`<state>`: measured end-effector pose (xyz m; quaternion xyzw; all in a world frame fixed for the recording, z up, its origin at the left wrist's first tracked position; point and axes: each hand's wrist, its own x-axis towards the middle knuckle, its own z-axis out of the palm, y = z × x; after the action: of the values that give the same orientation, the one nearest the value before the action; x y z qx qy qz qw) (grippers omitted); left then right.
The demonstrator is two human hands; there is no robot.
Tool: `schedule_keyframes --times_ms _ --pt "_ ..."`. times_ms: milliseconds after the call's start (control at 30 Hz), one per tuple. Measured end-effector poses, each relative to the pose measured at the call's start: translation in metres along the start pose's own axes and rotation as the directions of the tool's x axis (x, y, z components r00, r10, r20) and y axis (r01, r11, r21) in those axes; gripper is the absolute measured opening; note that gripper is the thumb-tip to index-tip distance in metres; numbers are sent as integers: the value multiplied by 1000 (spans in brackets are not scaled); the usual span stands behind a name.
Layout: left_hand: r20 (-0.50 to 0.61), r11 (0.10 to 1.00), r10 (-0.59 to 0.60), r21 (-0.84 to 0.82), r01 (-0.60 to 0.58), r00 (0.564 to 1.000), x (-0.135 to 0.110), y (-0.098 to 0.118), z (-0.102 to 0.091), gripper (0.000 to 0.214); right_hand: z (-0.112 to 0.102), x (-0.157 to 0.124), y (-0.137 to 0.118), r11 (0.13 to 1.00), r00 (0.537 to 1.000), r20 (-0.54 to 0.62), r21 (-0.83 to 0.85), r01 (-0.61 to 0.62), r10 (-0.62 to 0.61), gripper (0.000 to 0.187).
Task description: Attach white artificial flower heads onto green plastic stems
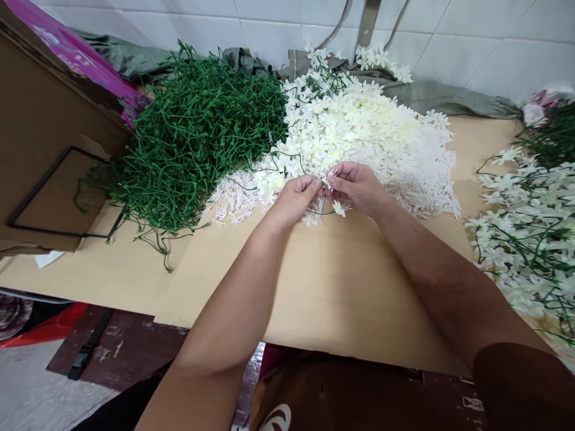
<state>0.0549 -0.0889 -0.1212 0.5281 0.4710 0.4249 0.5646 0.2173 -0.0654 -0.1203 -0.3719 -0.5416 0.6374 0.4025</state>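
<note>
My left hand (300, 196) and my right hand (354, 184) meet at the front edge of a heap of white artificial flowers (341, 120). Between the left thumb and fingers a green plastic stem is pinched, its tip pointing at the right hand. The right thumb and fingertips close on a small white artificial flower (330, 178) at that stem's end. Just below the hands, another white blossom (339, 208) hangs or lies over the table. Left of the flower heap is a large tangled pile of green plastic stems (211, 126).
A cardboard box (49, 120) with a black wire frame (45, 227) stands at the left. Stemmed white flowers (534, 221) are piled at the right. Cardboard (323, 287) covers the table, and a tiled wall (269, 24) rises behind grey-green cloth (449, 97).
</note>
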Motion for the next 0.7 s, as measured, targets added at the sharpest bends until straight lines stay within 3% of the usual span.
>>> schedule_keyframes --times_ms 133,433,700 --pt "-28 1000 10 -7 -11 1000 1 0 0 36 -3 1 1 1000 1000 -13 11 12 -12 53" --pt "-78 977 43 -206 -58 996 -4 3 9 28 1 3 2 998 999 -25 55 22 -21 57" --pt "-145 990 29 -134 -49 989 -4 11 8 19 9 -3 -6 1000 1000 11 5 -4 4 56"
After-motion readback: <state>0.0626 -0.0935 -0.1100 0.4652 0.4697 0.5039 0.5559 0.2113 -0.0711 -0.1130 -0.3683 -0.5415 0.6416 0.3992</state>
